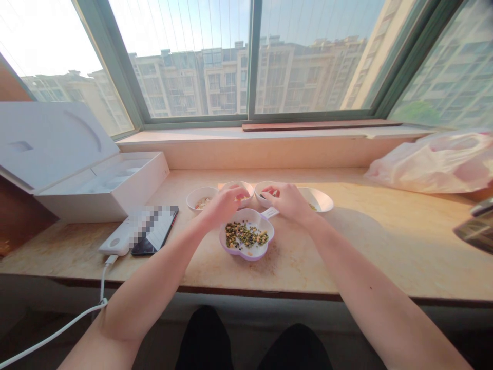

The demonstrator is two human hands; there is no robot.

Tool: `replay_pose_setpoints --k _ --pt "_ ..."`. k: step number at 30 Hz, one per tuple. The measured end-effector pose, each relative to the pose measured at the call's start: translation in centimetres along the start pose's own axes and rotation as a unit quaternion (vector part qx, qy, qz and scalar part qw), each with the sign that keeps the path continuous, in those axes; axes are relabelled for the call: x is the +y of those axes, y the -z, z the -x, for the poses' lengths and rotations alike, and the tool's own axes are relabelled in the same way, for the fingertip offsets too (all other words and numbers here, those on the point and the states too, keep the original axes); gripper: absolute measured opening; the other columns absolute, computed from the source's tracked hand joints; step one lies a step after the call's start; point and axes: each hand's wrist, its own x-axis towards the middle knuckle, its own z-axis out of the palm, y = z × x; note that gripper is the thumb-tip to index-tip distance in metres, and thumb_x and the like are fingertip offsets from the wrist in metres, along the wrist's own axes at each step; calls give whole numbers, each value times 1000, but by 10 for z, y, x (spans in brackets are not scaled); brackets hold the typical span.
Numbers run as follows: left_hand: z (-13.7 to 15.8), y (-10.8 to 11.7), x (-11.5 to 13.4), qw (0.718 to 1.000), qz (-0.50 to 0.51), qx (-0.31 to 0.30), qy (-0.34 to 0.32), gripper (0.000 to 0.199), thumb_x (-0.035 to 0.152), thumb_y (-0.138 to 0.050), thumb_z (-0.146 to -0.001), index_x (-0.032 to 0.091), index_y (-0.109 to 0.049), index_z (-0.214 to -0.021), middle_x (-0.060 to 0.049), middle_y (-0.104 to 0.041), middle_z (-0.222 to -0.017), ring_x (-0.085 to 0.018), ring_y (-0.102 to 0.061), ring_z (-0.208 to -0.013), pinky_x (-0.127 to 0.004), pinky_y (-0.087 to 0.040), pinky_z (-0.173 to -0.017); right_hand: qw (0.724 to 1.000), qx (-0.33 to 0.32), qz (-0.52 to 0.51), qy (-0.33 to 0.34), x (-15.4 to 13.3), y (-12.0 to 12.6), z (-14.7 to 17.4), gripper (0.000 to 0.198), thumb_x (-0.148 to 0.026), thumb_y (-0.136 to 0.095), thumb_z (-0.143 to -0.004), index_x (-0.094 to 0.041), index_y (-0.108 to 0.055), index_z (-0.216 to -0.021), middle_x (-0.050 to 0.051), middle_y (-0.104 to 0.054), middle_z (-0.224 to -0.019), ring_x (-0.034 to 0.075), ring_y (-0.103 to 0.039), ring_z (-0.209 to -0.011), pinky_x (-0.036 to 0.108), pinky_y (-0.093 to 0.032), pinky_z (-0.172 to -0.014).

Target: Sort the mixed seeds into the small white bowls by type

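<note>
A purple-rimmed white dish with a short handle holds mixed green, black and tan beans. Behind it, small white bowls stand in a row. My left hand is over the second bowl from the left, fingers curled together with their tips low at its inside. Above the third bowl, which has dark beans in it, my right hand is closed with thumb and fingers bent inward. Whatever either pinch holds is too small to make out. The leftmost bowl contains pale pieces; the rightmost bowl has greenish beans.
On the left are an open white box, a white power bank with a cable, and a phone. A plastic bag lies at the back right. A dark shiny object is at the right edge. Windows rise behind the counter.
</note>
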Motion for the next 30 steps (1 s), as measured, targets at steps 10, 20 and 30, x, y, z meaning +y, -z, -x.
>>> replay_pose_setpoints --k 10,20,30 --pt "-23 -12 -31 991 -100 69 53 27 5 -52 -92 17 -76 -95 -6 -72 -99 -19 -67 -94 -32 -53 -92 944 -256 -56 200 -50 -22 25 18 -28 -66 -89 -19 -77 -101 6 -78 -98 21 -68 -85 33 -49 -78" --pt "-22 -12 -21 978 -193 46 61 26 15 -50 -97 19 -74 -105 -7 -73 -110 -22 -68 -98 -34 -51 -93 936 -268 34 224 -56 -48 24 39 -41 -78 -79 -17 -74 -109 13 -73 -112 31 -66 -104 45 -49 -96" --pt "-9 -7 -12 989 -138 26 54 26 14 -50 -96 20 -75 -99 -6 -73 -102 -20 -67 -91 -32 -51 -88 943 -259 18 209 -54 -56 20 7 -23 -72 -84 -17 -75 -86 9 -74 -94 26 -67 -89 38 -50 -87"
